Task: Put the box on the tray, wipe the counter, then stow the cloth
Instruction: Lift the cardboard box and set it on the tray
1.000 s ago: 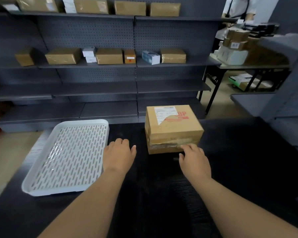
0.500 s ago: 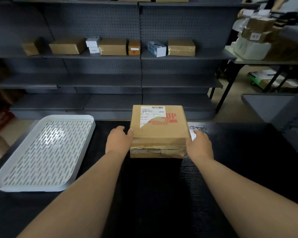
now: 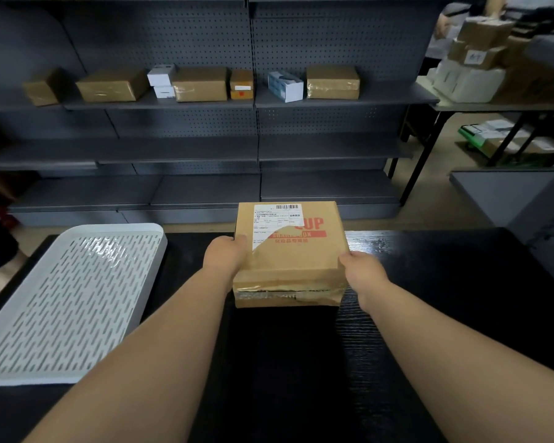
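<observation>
Left hand (image 3: 226,255) and right hand (image 3: 363,271) grip the box (image 3: 290,251); fingertips hidden behind it.

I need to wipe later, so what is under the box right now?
Only the dark counter shows around the box, gripped by the left hand and right hand. Directly beneath is hidden.

The left hand (image 3: 226,255) hides the cardboard box's (image 3: 290,254) left side, and its fingers there cannot be seen; the right hand (image 3: 362,273) covers the box's right near corner; the shipping label's (image 3: 275,220) print is too small to read; the white slotted tray (image 3: 74,302) is cut off by the left edge; a blurred person (image 3: 454,24) at top right is cropped by the frame.
</observation>
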`<act>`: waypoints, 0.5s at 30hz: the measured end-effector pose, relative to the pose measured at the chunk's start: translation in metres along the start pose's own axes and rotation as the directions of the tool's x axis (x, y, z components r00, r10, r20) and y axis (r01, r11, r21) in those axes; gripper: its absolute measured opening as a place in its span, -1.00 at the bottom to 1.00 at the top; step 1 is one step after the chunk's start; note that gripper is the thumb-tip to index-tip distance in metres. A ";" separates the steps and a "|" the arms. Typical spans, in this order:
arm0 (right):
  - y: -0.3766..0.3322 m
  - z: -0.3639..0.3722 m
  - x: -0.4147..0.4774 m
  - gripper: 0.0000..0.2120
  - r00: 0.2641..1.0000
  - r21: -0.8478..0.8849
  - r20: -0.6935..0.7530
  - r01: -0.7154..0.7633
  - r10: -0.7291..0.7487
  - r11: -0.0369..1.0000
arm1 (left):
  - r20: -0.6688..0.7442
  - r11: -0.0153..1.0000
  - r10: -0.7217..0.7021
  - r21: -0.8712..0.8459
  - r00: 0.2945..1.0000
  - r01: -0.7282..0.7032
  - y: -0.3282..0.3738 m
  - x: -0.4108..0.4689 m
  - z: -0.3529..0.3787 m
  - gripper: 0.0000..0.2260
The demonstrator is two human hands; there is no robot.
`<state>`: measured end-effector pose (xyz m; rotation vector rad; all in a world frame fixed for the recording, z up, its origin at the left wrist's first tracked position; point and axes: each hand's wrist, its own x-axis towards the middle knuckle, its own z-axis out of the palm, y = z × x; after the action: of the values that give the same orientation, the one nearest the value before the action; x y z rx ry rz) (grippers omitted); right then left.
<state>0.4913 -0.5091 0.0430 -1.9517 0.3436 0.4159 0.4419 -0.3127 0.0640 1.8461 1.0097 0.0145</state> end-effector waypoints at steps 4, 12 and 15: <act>0.000 0.000 -0.005 -0.70 1.000 0.035 0.001 0.001 -0.001 0.999 | 0.007 0.998 -0.007 -0.057 1.000 0.007 0.000 -0.004 -0.002 -0.73; -0.002 -0.006 -0.025 -0.70 0.994 0.168 -0.013 0.109 -0.108 0.980 | -0.115 0.980 0.173 -0.078 0.978 -0.183 0.011 -0.022 -0.019 -0.75; -0.006 -0.010 -0.034 -0.70 0.986 0.198 -0.020 0.165 -0.165 0.966 | -0.165 0.966 0.227 -0.091 0.960 -0.244 0.019 -0.035 -0.029 -0.85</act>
<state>0.4644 -0.5144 0.0669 -1.7689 0.2136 0.2593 0.4186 -0.3165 0.1076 1.8746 0.8681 0.3539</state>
